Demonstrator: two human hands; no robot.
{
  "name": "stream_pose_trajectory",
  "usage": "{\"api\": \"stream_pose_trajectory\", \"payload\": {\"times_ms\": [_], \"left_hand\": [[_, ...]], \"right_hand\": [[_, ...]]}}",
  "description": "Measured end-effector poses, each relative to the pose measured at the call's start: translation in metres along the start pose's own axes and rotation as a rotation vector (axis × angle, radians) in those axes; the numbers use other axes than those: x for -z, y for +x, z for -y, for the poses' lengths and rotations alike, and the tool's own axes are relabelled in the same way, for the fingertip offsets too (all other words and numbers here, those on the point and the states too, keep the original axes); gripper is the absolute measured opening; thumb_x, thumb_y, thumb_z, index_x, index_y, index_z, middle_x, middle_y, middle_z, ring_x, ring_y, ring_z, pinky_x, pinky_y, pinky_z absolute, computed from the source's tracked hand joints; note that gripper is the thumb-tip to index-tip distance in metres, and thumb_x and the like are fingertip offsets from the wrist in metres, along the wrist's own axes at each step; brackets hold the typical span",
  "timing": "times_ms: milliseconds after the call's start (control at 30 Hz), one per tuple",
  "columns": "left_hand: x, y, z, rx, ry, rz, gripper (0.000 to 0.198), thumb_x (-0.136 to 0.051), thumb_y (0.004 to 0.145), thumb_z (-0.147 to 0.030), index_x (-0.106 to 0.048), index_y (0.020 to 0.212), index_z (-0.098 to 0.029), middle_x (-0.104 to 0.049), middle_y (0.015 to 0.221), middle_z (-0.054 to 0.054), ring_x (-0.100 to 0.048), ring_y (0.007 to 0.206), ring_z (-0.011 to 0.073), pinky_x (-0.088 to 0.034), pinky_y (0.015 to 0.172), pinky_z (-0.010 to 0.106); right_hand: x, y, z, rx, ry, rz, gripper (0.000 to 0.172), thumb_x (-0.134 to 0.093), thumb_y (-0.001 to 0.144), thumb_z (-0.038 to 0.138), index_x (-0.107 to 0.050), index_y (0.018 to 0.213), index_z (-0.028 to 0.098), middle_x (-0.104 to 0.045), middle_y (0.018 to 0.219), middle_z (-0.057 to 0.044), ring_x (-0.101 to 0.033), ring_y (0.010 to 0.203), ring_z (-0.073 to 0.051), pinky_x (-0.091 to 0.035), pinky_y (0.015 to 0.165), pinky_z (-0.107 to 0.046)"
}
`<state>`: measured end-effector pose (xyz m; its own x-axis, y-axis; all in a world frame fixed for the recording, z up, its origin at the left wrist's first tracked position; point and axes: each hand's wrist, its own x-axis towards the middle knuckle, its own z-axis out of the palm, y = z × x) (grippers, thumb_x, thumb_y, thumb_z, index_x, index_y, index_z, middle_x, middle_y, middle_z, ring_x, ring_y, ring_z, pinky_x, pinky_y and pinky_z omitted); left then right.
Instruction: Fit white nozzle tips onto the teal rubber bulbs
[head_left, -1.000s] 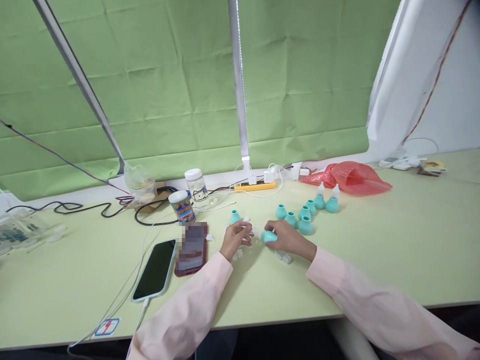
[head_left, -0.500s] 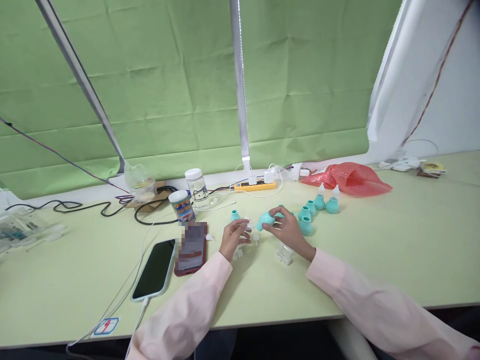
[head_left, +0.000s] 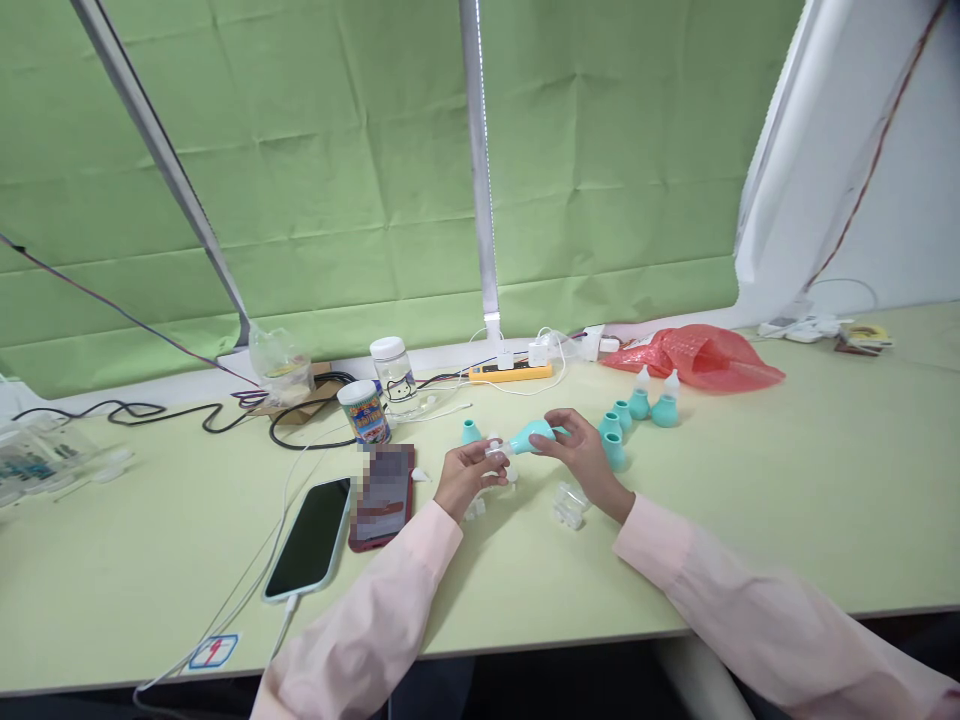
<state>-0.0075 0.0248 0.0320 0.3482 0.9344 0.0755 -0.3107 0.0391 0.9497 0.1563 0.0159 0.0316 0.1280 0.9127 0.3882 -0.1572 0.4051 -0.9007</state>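
Between thumb and fingers my right hand [head_left: 585,458] holds a teal rubber bulb [head_left: 534,436], its narrow neck pointing left. My left hand [head_left: 466,477] pinches a small clear plastic piece [head_left: 498,451], which meets the neck of the bulb. Behind my left hand a teal bulb [head_left: 470,432] stands on the table. Several more teal bulbs [head_left: 613,450] stand to the right of my right hand, two of them at the back with white pointed tips [head_left: 672,383]. Clear plastic parts [head_left: 570,505] lie below my right hand, and a white tip [head_left: 420,475] lies left of my left hand.
Two phones [head_left: 310,540] [head_left: 383,497] lie on the left with a white cable. Behind them stand a labelled jar [head_left: 364,413] and a clear bottle [head_left: 396,378]. A yellow power strip [head_left: 511,373] and red bubble wrap [head_left: 701,358] lie along the back.
The bulb in my right hand has turned its neck to the left and now meets the clear piece in my left hand. My left fingers have closed somewhat around that piece.
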Motion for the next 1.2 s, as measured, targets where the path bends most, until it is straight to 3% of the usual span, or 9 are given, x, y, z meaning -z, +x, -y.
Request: {"api": "stream_pose_trajectory", "payload": {"times_ms": [167,300,600,700,967,1200], "left_hand": [[0.004,0.002,-0.002,0.025,-0.029,-0.021,0.032,-0.066,0.054,-0.024,-0.058,0.080,-0.007,-0.057,0.059,0.004,-0.050,0.049,0.0086,-0.043,0.050,0.024],[0.009,0.004,-0.006,0.064,-0.011,-0.032,0.028,-0.066,0.054,-0.024,-0.058,0.076,-0.007,-0.056,0.056,0.004,-0.049,0.045,0.0080,-0.041,0.045,0.022],[0.017,0.006,-0.008,0.152,0.003,0.017,0.027,-0.065,0.056,-0.021,-0.059,0.077,-0.006,-0.056,0.052,0.004,-0.047,0.041,0.0053,-0.036,0.039,0.016],[0.019,0.007,-0.006,0.165,-0.018,0.037,0.025,-0.065,0.057,-0.020,-0.059,0.077,-0.006,-0.057,0.052,0.004,-0.047,0.040,0.0041,-0.037,0.039,0.014],[0.014,0.003,-0.006,0.080,0.063,-0.004,0.026,-0.067,0.055,-0.020,-0.061,0.076,-0.006,-0.058,0.055,0.004,-0.048,0.044,0.0054,-0.040,0.043,0.017],[0.010,0.000,-0.007,-0.040,0.197,-0.016,0.035,-0.069,0.049,-0.026,-0.060,0.077,-0.006,-0.058,0.052,0.003,-0.049,0.043,0.0094,-0.042,0.043,0.024]], "right_hand": [[0.003,0.002,0.003,-0.103,-0.032,0.107,0.037,-0.067,0.050,0.033,-0.053,0.079,0.015,-0.050,0.076,-0.001,-0.055,0.063,-0.014,-0.054,0.055,-0.033],[0.004,0.003,0.003,-0.096,-0.094,0.153,0.040,-0.069,0.046,0.033,-0.053,0.078,0.016,-0.051,0.077,-0.001,-0.057,0.058,-0.014,-0.052,0.051,-0.031],[0.006,-0.003,0.003,0.225,-0.310,0.214,0.037,-0.069,0.046,0.032,-0.050,0.075,0.018,-0.051,0.083,-0.002,-0.055,0.071,-0.015,-0.050,0.054,-0.027],[0.006,-0.005,0.001,0.269,-0.344,0.192,0.035,-0.069,0.048,0.031,-0.050,0.074,0.018,-0.052,0.080,-0.002,-0.055,0.071,-0.016,-0.051,0.054,-0.028],[0.007,-0.001,-0.016,0.013,-0.211,0.137,0.039,-0.072,0.040,0.029,-0.049,0.069,0.016,-0.058,0.072,-0.003,-0.057,0.053,-0.016,-0.050,0.051,-0.030],[0.008,0.004,-0.012,-0.195,-0.082,0.155,0.037,-0.074,0.034,0.027,-0.051,0.060,0.013,-0.058,0.076,-0.003,-0.059,0.053,-0.017,-0.052,0.050,-0.030]]}}
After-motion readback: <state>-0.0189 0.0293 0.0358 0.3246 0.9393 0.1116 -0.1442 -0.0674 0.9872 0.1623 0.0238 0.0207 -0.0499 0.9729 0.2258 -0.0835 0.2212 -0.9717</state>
